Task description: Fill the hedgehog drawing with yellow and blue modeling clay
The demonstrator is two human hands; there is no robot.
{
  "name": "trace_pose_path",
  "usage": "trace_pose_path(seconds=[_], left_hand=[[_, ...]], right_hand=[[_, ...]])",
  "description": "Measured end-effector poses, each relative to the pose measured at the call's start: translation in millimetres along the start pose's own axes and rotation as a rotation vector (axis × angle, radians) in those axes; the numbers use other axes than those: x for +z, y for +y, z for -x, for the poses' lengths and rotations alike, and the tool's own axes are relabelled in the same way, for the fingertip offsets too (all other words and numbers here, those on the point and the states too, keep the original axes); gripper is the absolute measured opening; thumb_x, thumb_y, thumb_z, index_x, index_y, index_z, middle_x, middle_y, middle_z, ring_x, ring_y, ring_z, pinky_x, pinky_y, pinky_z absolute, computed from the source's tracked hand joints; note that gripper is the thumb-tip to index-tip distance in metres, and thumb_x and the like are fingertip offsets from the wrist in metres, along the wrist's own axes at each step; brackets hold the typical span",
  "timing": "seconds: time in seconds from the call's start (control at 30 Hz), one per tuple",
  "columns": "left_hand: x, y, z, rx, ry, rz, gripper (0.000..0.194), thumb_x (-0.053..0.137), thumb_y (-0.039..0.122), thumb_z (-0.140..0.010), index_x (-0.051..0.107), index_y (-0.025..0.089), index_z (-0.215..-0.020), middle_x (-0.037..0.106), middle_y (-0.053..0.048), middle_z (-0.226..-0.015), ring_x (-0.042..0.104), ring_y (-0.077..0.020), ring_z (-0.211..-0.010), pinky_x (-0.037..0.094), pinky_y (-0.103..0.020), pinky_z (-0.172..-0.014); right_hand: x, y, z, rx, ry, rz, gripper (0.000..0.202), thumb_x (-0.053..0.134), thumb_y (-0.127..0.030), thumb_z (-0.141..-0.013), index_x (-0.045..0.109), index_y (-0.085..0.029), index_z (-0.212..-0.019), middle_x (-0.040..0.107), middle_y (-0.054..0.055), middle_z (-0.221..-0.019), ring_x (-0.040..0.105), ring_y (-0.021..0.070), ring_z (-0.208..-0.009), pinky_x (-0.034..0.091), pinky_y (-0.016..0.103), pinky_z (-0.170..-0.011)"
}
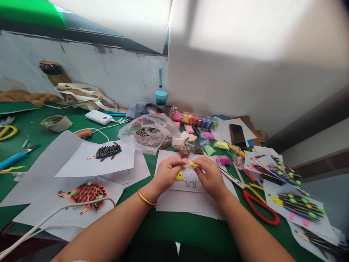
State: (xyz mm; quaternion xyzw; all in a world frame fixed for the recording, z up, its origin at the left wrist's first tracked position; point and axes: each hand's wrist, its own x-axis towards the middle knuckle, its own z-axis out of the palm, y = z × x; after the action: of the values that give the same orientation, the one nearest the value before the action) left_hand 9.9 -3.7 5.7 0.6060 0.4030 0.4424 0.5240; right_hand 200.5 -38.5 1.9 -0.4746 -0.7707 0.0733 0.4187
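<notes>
Over the paper in front of me, both hands pinch a small clear plastic packet of yellow clay [193,165]. My left hand [170,171] is closed on the packet's clear end. My right hand [209,176] grips the end where the yellow shows. Just below them lies a hedgehog drawing [191,177] in blue outline on white paper, its head covered in yellow clay. The fingers and packet hide the top of the drawing. To the right of my right hand are open scissors [244,185] with red and yellow handles.
Behind the hands lie a plastic bag of sunflower seeds [149,134] and several coloured clay packets [208,149]. Seed-covered hedgehog pictures lie left [87,193] and right [297,205]. A white cable [54,213] crosses the left papers. A phone [237,135] rests at the back right.
</notes>
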Motion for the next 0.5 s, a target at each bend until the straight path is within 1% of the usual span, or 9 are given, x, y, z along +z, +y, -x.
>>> trace_pose_path(seconds=[0.07, 0.17, 0.27, 0.37, 0.5], left_hand=[[-0.8, -0.3, 0.2, 0.072, -0.035, -0.114, 0.013, 0.063, 0.022, -0.077, 0.075, 0.021, -0.080, 0.069, -0.004, -0.084, 0.063, -0.0180, -0.084, 0.050, -0.031, -0.081], [-1.2, -1.7, 1.4, 0.114, -0.075, -0.204, 0.011, 0.068, 0.027, -0.079, 0.076, 0.023, -0.084, 0.069, -0.003, -0.085, 0.063, -0.0180, -0.084, 0.050, -0.030, -0.079], [-0.6, -2.7, 4.3, 0.160, -0.093, -0.308, 0.012, 0.070, 0.028, -0.079, 0.076, 0.025, -0.090, 0.068, -0.002, -0.088, 0.062, -0.0173, -0.084, 0.049, -0.028, -0.077], [0.0, -0.6, 7.8, 0.233, -0.109, -0.429, 0.016, 0.070, 0.028, -0.081, 0.074, 0.025, -0.097, 0.067, -0.003, -0.094, 0.062, -0.0184, -0.089, 0.047, -0.029, -0.081], [-0.8, 3.7, 9.0, 0.296, -0.113, -0.527, 0.012, 0.068, 0.030, -0.084, 0.072, 0.024, -0.093, 0.067, -0.005, -0.093, 0.060, -0.0201, -0.091, 0.045, -0.033, -0.084]], right_hand=[[-0.4, -2.0, -1.0, 0.003, -0.007, -0.010, 0.015, 0.052, -0.025, -0.095, 0.065, -0.023, -0.102, 0.066, 0.007, -0.097, 0.061, 0.0232, -0.092, 0.050, 0.041, -0.081], [-0.8, -3.8, -3.0, 0.010, -0.024, -0.035, 0.015, 0.050, -0.025, -0.096, 0.065, -0.023, -0.096, 0.065, 0.007, -0.092, 0.060, 0.0225, -0.087, 0.050, 0.039, -0.077], [-0.4, -4.4, -3.7, 0.018, -0.054, -0.062, 0.016, 0.049, -0.024, -0.096, 0.064, -0.022, -0.091, 0.063, 0.006, -0.088, 0.059, 0.0214, -0.084, 0.049, 0.037, -0.074], [0.9, -4.8, -2.6, 0.028, -0.104, -0.079, 0.019, 0.047, -0.024, -0.097, 0.062, -0.022, -0.086, 0.062, 0.005, -0.086, 0.058, 0.0206, -0.083, 0.048, 0.036, -0.074], [1.0, -7.2, -1.1, 0.034, -0.175, -0.080, 0.020, 0.044, -0.026, -0.098, 0.059, -0.021, -0.085, 0.061, 0.005, -0.084, 0.056, 0.0201, -0.080, 0.046, 0.035, -0.072]])
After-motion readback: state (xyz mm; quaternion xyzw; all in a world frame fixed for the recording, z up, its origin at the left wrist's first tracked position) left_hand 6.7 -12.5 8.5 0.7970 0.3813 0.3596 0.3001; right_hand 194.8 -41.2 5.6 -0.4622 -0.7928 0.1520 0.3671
